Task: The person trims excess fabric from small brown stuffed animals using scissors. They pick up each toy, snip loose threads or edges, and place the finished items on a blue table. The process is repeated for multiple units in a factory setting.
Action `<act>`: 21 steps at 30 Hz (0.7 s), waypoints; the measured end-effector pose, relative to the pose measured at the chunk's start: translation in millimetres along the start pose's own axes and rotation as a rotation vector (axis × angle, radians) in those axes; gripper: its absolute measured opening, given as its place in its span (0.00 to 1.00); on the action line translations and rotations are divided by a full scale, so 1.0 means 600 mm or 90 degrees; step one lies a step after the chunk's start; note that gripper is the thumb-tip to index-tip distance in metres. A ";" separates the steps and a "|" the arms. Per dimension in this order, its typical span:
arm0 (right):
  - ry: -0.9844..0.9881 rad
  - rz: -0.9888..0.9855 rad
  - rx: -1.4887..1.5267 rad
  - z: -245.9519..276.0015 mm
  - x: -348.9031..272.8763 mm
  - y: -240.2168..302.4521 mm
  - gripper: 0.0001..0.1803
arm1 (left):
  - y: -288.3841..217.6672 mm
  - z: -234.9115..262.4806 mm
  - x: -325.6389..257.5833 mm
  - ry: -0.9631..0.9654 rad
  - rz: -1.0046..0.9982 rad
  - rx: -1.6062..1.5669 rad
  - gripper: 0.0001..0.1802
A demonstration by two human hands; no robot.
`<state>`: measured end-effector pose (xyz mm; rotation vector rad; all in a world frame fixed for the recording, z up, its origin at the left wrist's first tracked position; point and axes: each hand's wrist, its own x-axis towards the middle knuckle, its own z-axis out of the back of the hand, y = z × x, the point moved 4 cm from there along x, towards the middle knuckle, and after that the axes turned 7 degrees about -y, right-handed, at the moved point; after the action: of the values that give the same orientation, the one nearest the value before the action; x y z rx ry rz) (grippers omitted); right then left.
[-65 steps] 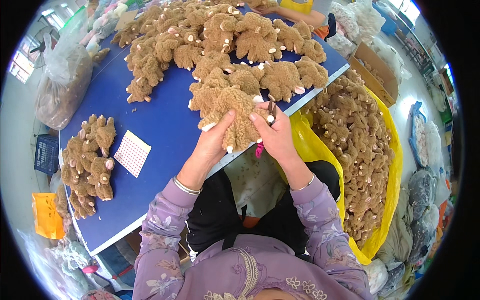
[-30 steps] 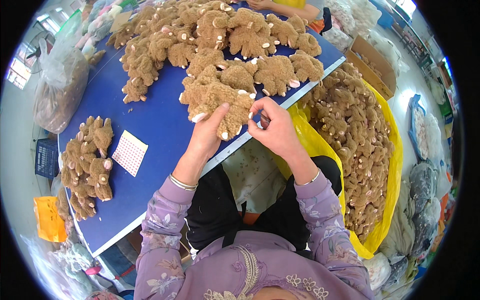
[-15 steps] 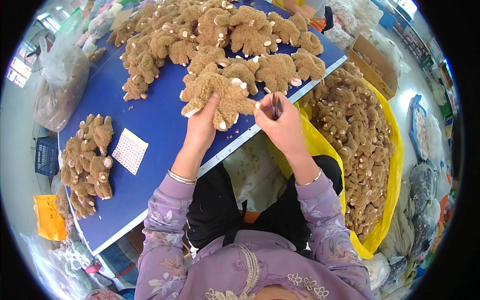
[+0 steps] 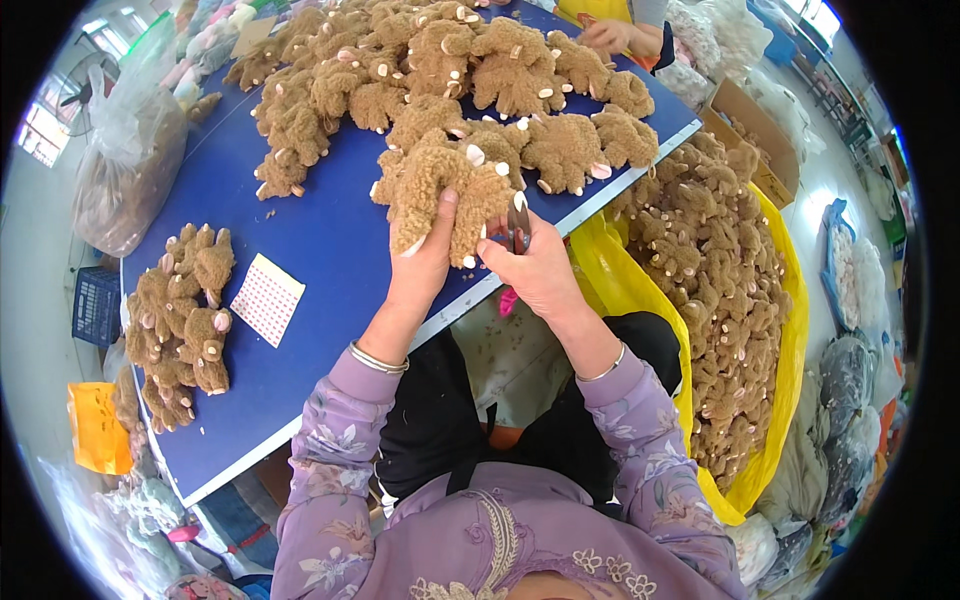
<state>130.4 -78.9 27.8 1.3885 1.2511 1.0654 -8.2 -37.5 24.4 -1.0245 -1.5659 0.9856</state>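
Observation:
My left hand (image 4: 422,268) is closed on a fluffy brown plush toy skin (image 4: 425,180) with pale tips on its limbs, thumb on top. It is held just above the table's near edge. My right hand (image 4: 545,275) holds small dark-bladed thread snips (image 4: 519,225), blades pointing up, beside the plush. Its thumb and fingertips are at the plush's lower right limb; whether they pinch it I cannot tell. Several like plush skins (image 4: 515,65) lie heaped just beyond on the blue table (image 4: 220,180).
A smaller plush pile (image 4: 180,320) and a printed label sheet (image 4: 268,300) lie at left. On my right stands a yellow sack (image 4: 790,330) full of plush skins, with a cardboard box (image 4: 750,130) behind. Another person's hand (image 4: 607,37) is at the far edge.
The plush has been turned in my left hand. My right hand has drawn left and slightly down, and the snips now stand beside the plush. The other person's hand has come into view.

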 end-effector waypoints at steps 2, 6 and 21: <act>-0.009 0.050 -0.016 -0.002 0.009 -0.006 0.11 | -0.008 -0.002 -0.001 0.017 -0.030 0.077 0.16; 0.032 -0.056 -0.023 0.004 0.017 0.000 0.09 | -0.020 -0.007 0.000 0.041 -0.154 0.167 0.15; -0.053 0.412 -0.433 0.001 -0.021 0.041 0.13 | 0.038 0.011 0.036 -0.021 0.176 -0.156 0.19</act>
<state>134.0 -92.1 51.9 1.2781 0.2838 1.6525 -14.6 -10.8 8.0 -1.4307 -1.6292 1.0155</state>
